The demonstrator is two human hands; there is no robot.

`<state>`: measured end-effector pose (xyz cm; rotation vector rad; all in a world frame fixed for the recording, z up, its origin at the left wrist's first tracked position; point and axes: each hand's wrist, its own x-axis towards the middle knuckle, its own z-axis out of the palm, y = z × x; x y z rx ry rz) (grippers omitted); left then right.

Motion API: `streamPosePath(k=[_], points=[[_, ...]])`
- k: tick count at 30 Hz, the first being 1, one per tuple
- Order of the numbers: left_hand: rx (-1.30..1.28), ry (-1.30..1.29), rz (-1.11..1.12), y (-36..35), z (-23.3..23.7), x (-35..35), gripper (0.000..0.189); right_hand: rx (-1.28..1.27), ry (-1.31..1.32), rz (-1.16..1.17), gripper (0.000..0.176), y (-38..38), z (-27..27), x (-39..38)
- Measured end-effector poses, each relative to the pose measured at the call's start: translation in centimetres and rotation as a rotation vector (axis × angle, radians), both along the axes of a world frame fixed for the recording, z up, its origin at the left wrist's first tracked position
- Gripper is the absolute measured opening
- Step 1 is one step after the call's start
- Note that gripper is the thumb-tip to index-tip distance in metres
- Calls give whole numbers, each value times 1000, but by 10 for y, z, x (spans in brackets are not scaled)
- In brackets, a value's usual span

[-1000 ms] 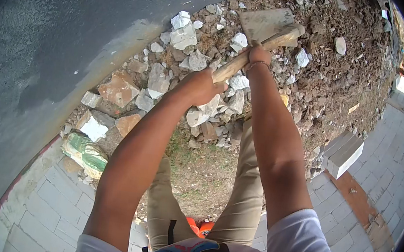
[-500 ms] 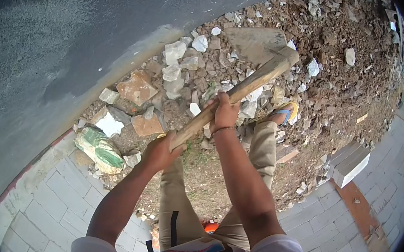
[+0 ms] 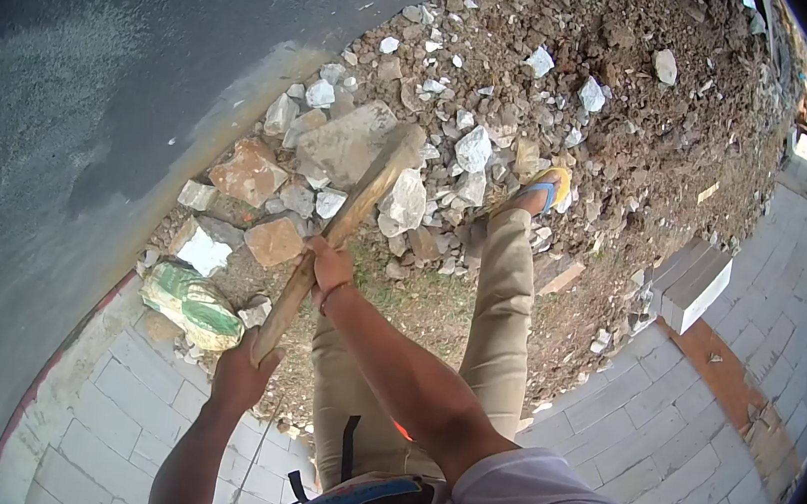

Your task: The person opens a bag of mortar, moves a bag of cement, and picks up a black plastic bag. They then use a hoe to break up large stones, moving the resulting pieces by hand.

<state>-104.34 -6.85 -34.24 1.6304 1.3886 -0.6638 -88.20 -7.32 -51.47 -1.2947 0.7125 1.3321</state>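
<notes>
A hoe (image 3: pixel 362 199) with a thick wooden handle slants across the ground in front of me. Its broad, dirt-covered blade (image 3: pixel 341 144) lies among broken stones near the wall. My left hand (image 3: pixel 245 374) is closed around the handle's near end. Further up the handle, my right hand (image 3: pixel 329 268) is wrapped round it too, with a thin band on the wrist. White stones (image 3: pixel 403 202) sit right of the handle, and a reddish-brown stone (image 3: pixel 274 241) is just left of my right hand. The blade's lower edge is hidden against the rubble.
A dark grey wall (image 3: pixel 120 96) runs along the left. Loose soil and rubble (image 3: pixel 626 159) spread ahead and right. A green-and-white sack (image 3: pixel 190 304) lies beside the left paving (image 3: pixel 130 390). Stacked grey blocks (image 3: pixel 686 287) stand at right. My sandalled foot (image 3: pixel 542 193) is among the stones.
Both hands have drawn the hoe back toward me and to the left. The blade has moved from the farther rubble to the stones nearer the wall and my feet.
</notes>
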Motion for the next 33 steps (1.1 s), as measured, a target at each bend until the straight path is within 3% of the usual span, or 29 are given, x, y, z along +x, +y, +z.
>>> streamPosePath(k=[3, 7, 9, 12, 14, 15, 17, 19, 21, 22, 23, 24, 27, 30, 33], points=[[-89, -17, 86, -66, 9, -9, 52, -15, 150, -51, 11, -64, 46, 12], [-53, -408, 108, -152, -72, 44, 50, -40, -184, 0, 12, -120, 51, 103], [-80, -633, 240, -160, -107, 120, 47, -2, -372, 20, 13, -118, 50, 178], [-73, -583, 70, -109, -132, 221, 55, -91, -599, 48, 16, -84, 37, 278], [-37, -601, 23, -75, -147, 252, 57, -191, -570, 71, 18, -61, 5, 320], [-42, -515, -6, -60, -149, 258, 58, -188, -577, 73, 18, -58, -10, 321], [-97, -356, -24, -46, -135, 247, 60, -235, -290, 119, 19, -55, -50, 305], [-129, -268, 6, -67, -123, 197, 60, -230, -276, -16, 24, -67, -63, 241], [-163, -227, 121, -101, -105, 145, 56, -328, -347, 178, 22, -79, -44, 180], [-215, -200, 212, -113, -89, 127, 53, -423, -434, 424, 23, -86, -35, 157], [-133, -231, 187, -134, -92, 98, 56, -364, -472, 308, 22, -93, -34, 128], [-51, -265, 161, -150, -99, 71, 59, -371, -503, 388, 21, -109, -57, 102], [-89, -151, 167, -150, -76, 40, 55, -409, -354, 247, 19, -107, -22, 65], [-84, -71, 115, -153, -54, 31, 52, -330, -295, 225, 17, -140, -41, 35], [-55, -157, 70, -152, -52, 41, 60, -215, -318, 67, 17, -145, -7, 65]])
